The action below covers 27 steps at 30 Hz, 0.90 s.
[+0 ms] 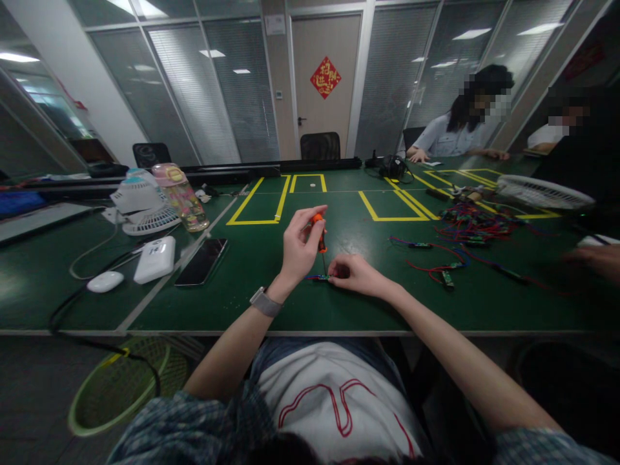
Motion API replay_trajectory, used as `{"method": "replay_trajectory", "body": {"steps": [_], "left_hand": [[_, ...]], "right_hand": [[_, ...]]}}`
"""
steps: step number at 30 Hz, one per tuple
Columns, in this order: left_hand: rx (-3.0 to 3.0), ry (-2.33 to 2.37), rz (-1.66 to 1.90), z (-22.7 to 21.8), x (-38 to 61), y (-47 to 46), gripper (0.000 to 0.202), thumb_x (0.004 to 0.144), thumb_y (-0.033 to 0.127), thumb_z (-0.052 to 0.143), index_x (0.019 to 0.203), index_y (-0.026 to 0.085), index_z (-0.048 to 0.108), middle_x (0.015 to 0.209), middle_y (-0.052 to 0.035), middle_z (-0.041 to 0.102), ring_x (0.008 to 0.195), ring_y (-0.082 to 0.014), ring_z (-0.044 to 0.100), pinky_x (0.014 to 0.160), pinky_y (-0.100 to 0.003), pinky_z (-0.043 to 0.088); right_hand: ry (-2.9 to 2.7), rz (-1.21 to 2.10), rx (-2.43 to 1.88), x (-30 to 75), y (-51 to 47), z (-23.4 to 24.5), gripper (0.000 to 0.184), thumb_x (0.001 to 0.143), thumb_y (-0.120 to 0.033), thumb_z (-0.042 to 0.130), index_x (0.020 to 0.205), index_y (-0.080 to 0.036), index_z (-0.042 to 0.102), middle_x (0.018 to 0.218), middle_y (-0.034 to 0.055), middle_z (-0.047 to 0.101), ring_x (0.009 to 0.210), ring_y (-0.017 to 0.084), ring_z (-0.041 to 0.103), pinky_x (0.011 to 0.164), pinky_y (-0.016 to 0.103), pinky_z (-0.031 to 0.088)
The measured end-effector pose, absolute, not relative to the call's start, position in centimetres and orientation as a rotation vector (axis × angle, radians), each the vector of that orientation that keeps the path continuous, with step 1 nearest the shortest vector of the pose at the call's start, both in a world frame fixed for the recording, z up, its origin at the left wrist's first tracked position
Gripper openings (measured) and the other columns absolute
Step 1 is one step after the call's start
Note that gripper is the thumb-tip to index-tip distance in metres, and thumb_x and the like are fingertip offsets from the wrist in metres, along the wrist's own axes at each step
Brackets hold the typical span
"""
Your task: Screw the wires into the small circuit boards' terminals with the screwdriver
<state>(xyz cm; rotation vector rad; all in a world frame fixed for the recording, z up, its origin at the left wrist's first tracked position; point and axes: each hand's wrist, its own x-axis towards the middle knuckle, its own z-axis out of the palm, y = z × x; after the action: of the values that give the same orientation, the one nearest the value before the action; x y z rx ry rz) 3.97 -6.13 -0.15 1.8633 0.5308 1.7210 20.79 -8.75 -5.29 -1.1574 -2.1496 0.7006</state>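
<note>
Two hands meet on the green counter (242, 303), near its front edge. Left hand (300, 242) holds the screwdriver (321, 242) upright, fingers clamped on its orange handle, tip down on a board (318, 278). Right hand (353, 272) pins that board flat, fingers closed on its end. Several wired boards (448, 274) lie to the right, well apart.

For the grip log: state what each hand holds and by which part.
Left hand grips the screwdriver by its orange-and-black handle, shaft pointing down. Right hand pinches one end of the small circuit board lying on the green table.
</note>
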Motion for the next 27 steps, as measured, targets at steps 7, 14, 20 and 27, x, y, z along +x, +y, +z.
{"method": "replay_trajectory", "body": {"steps": [7, 14, 20, 27], "left_hand": [[1.936, 0.607, 1.833, -0.13, 4.02, -6.14, 0.014, 0.084, 0.023, 0.071, 0.098, 0.023, 0.070, 0.091, -0.0012, 0.055, 0.079, -0.0107, 0.056, 0.067, -0.021, 0.047], [1.959, 0.582, 1.761, 0.02, 3.65, -6.40, 0.026, 0.099, 0.027, 0.046, 0.111, 0.024, 0.069, 0.104, -0.0056, 0.061, 0.088, -0.0138, 0.061, 0.075, -0.026, 0.051], [1.952, 0.579, 1.811, 0.18, 3.89, -6.55, 0.017, 0.094, 0.025, 0.057, 0.105, 0.023, 0.069, 0.096, -0.0045, 0.059, 0.082, -0.0124, 0.059, 0.069, -0.024, 0.050], [1.955, 0.646, 1.837, 0.09, 3.80, -6.37, 0.013, 0.091, 0.027, 0.061, 0.100, 0.023, 0.070, 0.095, -0.0041, 0.055, 0.085, -0.0134, 0.057, 0.070, -0.024, 0.049]], "right_hand": [[-2.153, 0.683, -1.176, 20.72, -8.98, -4.95, 0.005, 0.075, -0.013, 0.067, 0.079, -0.014, 0.064, 0.067, -0.0009, 0.059, 0.060, 0.012, 0.053, 0.057, 0.023, 0.041], [-2.152, 0.702, -1.168, 20.74, -8.90, -5.02, 0.004, 0.075, -0.014, 0.066, 0.079, -0.015, 0.064, 0.067, -0.0008, 0.059, 0.060, 0.012, 0.053, 0.058, 0.023, 0.042], [-2.160, 0.692, -1.167, 20.78, -8.83, -5.17, 0.005, 0.075, -0.015, 0.066, 0.079, -0.015, 0.064, 0.067, -0.0011, 0.059, 0.059, 0.011, 0.052, 0.057, 0.023, 0.041], [-2.156, 0.698, -1.166, 20.81, -8.88, -5.06, 0.005, 0.075, -0.015, 0.066, 0.079, -0.015, 0.064, 0.068, -0.0006, 0.059, 0.060, 0.012, 0.053, 0.057, 0.023, 0.041]]}}
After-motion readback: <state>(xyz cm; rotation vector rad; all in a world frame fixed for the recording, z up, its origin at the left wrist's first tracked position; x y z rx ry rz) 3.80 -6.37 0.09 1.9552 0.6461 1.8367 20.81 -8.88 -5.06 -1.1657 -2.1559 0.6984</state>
